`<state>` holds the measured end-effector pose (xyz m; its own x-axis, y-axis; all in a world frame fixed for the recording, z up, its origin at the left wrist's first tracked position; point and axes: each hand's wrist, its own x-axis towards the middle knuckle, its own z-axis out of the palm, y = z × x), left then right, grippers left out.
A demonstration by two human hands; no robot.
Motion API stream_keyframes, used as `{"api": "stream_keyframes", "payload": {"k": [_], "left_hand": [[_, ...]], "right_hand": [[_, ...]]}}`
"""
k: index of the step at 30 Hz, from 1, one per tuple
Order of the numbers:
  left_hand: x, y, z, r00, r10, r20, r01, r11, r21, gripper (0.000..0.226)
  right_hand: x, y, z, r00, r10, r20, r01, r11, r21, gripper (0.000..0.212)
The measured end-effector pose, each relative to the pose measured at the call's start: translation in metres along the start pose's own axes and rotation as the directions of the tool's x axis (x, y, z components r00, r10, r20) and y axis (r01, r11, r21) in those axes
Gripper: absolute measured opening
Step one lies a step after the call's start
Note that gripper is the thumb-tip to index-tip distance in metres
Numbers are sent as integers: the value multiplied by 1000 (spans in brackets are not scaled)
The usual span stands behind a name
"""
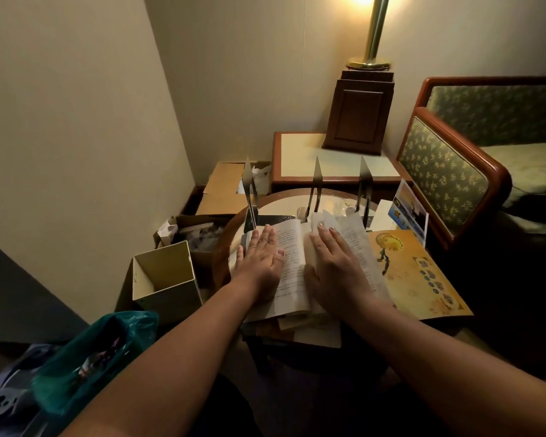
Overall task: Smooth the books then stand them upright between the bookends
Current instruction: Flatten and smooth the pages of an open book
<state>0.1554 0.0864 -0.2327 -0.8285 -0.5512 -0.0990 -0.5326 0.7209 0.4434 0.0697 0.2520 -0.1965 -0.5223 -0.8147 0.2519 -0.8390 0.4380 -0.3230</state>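
Left grip (260, 253), right grip (334, 266) flat

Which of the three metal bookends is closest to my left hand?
The leftmost grey metal bookend, standing just beyond the left hand; the middle bookend and right bookend stand farther right.

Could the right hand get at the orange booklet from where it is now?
Probably yes. The right hand lies flat on the open book, and the orange booklet lies right beside it, cover up with nothing on top; only loose pages seem to overlap its left edge.
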Motion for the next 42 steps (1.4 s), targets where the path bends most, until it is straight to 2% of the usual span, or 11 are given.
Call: {"api": "stream_keyframes", "payload": {"k": [5, 8, 10, 13, 15, 21, 25, 28, 33, 36, 42], "left_hand": [[1, -1, -1, 1000, 2, 6, -1, 1000, -14, 59], [0, -1, -1, 1000, 5, 7, -5, 1000, -14, 59], [1, -1, -1, 1000, 9, 8, -9, 1000, -16, 59], [0, -1, 0, 1000, 10, -4, -10, 1000, -13, 60], [0, -1, 0, 1000, 6, -4, -6, 1000, -11, 60], [0, -2, -2, 1000, 17, -24, -18, 999, -48, 60], [2, -4, 0, 996, 35, -87, -43, 995, -91, 59], [2, -5, -1, 971, 93, -219, -129, 979, -160, 58], [-10, 3, -11, 834, 219, -506, -370, 903, -219, 38], [-17, 12, -17, 834, 189, -518, -377, 882, -285, 26], [-21, 6, -20, 835, 152, -530, -370, 867, -334, 19]], "right_hand": [[-3, -1, -14, 995, 95, -30, -92, 990, 104, 87], [-5, -2, -20, 994, 106, -39, -99, 983, 154, 86], [-4, -1, -23, 991, 125, -40, -116, 978, 175, 74], [-2, -1, -29, 984, 167, -56, -155, 974, 166, 26], [-1, -1, -33, 984, 172, -52, -161, 972, 169, 9], [3, -8, -44, 988, 132, -81, -103, 952, 288, 28], [4, -16, -45, 988, 105, -118, -63, 947, 316, 26], [5, -21, -48, 980, 103, -170, -43, 945, 324, 28], [-2, -22, -45, 984, 75, -164, -4, 919, 394, 28], [-7, -20, -36, 983, 31, -182, 44, 916, 398, 29], [-9, -13, -24, 987, 119, -113, -42, 848, 528, 50]]}}
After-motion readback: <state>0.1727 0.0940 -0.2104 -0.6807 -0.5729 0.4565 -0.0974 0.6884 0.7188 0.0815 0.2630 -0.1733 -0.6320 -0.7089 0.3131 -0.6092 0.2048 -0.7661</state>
